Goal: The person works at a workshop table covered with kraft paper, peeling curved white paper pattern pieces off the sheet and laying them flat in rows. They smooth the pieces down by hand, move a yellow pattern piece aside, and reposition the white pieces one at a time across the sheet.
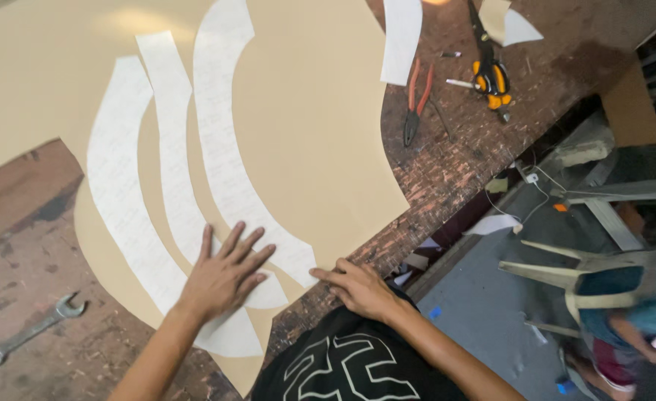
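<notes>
A large tan sheet (320, 111) lies over a worn wooden table (454, 163). Three long curved white paper pattern strips (220, 141) rest on it side by side. My left hand (225, 273) lies flat with fingers spread on the near ends of the middle strips. My right hand (358, 286) rests at the table's near edge, its fingers touching the tip of the rightmost strip and the sheet's border. Neither hand holds anything.
Red-handled pliers (417, 100) and orange-handled scissors (490, 70) lie on the table beyond the sheet, with a further white strip (401, 37) and paper scraps (510, 26). A steel wrench (27, 332) lies at the near left. A plastic chair (603, 278) stands on the floor to the right.
</notes>
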`<state>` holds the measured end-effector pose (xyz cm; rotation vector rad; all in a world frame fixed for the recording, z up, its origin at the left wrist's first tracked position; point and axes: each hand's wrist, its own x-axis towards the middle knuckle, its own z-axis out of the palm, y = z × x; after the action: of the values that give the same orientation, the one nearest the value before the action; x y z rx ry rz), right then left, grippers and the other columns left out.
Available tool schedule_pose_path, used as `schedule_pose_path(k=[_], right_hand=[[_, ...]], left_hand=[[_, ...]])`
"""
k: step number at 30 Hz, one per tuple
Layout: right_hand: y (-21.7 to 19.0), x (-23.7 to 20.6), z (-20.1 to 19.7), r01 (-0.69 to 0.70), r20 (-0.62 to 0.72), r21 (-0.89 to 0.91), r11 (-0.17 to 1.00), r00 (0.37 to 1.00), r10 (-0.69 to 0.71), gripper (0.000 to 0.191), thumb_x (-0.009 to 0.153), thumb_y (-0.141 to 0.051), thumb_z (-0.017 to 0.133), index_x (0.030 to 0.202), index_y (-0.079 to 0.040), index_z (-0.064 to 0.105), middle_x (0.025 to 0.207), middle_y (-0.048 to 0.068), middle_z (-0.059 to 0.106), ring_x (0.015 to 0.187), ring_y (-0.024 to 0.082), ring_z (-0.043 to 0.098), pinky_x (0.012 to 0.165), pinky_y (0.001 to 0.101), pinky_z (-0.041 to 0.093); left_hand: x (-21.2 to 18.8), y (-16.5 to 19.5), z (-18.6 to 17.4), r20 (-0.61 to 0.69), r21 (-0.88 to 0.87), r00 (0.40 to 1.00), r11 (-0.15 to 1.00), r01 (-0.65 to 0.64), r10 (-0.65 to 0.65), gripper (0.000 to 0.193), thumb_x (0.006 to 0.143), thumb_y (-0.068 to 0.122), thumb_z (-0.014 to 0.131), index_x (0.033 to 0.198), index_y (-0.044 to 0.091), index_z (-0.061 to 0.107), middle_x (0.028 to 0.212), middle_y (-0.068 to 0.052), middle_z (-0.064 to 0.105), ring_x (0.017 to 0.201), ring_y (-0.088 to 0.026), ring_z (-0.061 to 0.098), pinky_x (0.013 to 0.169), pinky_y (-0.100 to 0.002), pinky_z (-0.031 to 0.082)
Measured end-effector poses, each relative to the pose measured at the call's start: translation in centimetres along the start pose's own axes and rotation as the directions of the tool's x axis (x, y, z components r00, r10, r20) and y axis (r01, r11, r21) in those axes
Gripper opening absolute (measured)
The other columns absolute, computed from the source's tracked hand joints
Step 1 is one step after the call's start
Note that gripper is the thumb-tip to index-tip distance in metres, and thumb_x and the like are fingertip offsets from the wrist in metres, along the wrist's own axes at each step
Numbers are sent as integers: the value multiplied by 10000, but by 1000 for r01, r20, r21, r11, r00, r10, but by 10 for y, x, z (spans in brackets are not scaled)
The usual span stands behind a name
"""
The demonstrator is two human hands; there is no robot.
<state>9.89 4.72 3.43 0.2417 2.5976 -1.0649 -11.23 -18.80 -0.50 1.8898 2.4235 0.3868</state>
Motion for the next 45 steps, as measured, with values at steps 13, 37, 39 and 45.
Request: schedule_pose_path(k=[13,37,39,45], right_hand=[[5,-8,-7,-129,-145,275,953,974,174,675,841,-175,757,1479,-260,552,809,44,570,749,192,604,714,339,523],[97,36,-69,132,-441,374,918,896,51,240,864,-89,722,1100,-58,757,822,60,660,699,147,605,658,296,506],[108,41,-85,110,-405,358,927,913,48,260,855,-91,722,1111,-66,758,814,68,656,687,154,604,658,292,511],[173,52,-146,37,-456,450,892,869,194,254,914,-144,699,1147,-55,747,951,79,736,738,143,588,669,301,511]], left_hand=[[-22,59,8,111,-301,967,919,253,-230,418,971,300,576,1365,169,618,1460,-51,557,1440,-247,402,1224,-586,131],[96,183,23,134,69,818,828,556,-560,558,860,238,647,1407,188,550,1153,-96,650,1077,-313,638,1004,-578,433],[144,194,11,137,-66,849,850,522,-511,580,873,218,630,1433,143,499,1232,-123,611,1231,-326,560,1056,-572,402],[228,191,57,-234,-99,814,846,524,-532,624,914,369,564,1482,147,430,1527,-237,385,1414,-436,336,1091,-689,238]])
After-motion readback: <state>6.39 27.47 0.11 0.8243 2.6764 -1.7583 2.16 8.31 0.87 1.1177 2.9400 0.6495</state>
